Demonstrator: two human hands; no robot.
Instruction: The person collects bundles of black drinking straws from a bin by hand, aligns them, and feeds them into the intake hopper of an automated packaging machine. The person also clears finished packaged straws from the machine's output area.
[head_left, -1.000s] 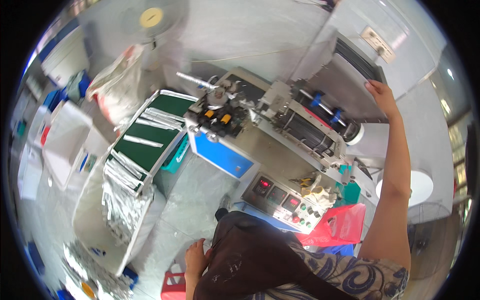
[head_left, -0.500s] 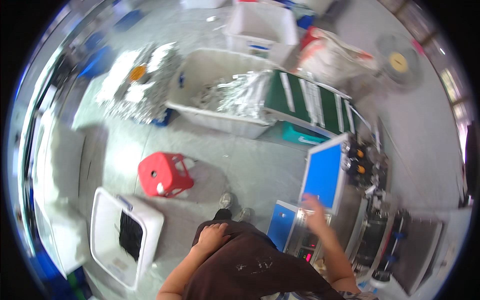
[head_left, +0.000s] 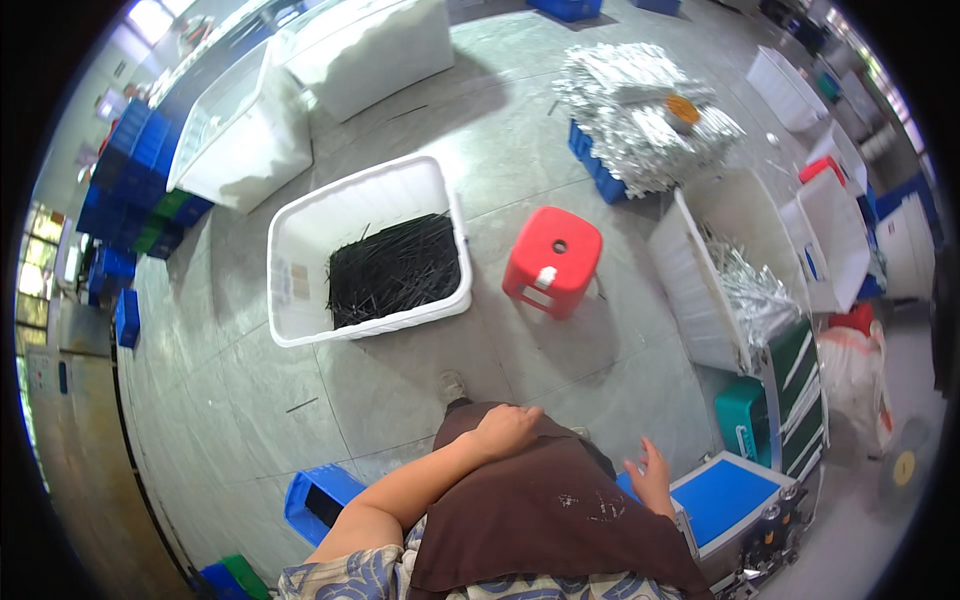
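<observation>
My left hand (head_left: 508, 432) rests on the front of my dark brown apron (head_left: 540, 500), its fingers loosely laid on the cloth with nothing seen in them. To the right, my right hand (head_left: 652, 478) hovers with fingers spread, empty, beside the blue-topped panel (head_left: 728, 500) of a metal machine. Ahead of me on the floor stands a white tub (head_left: 290, 318) with a heap of thin black strips (head_left: 395, 268) inside. A red plastic stool (head_left: 556, 255) is to the right of that tub.
A white bin (head_left: 690, 265) of silvery strips stands right, by a green conveyor belt (head_left: 800, 400) and a teal crate (head_left: 740, 415). Silvery bundles (head_left: 640, 120) lie on a blue crate. Large white containers (head_left: 245, 140) stand far left. A blue bin (head_left: 320, 490) is near my left elbow.
My view has swung left, so the white tub and stool now lie ahead and the machine sits at lower right. My right hand has drawn back from over the machine. The left stays on the apron.
</observation>
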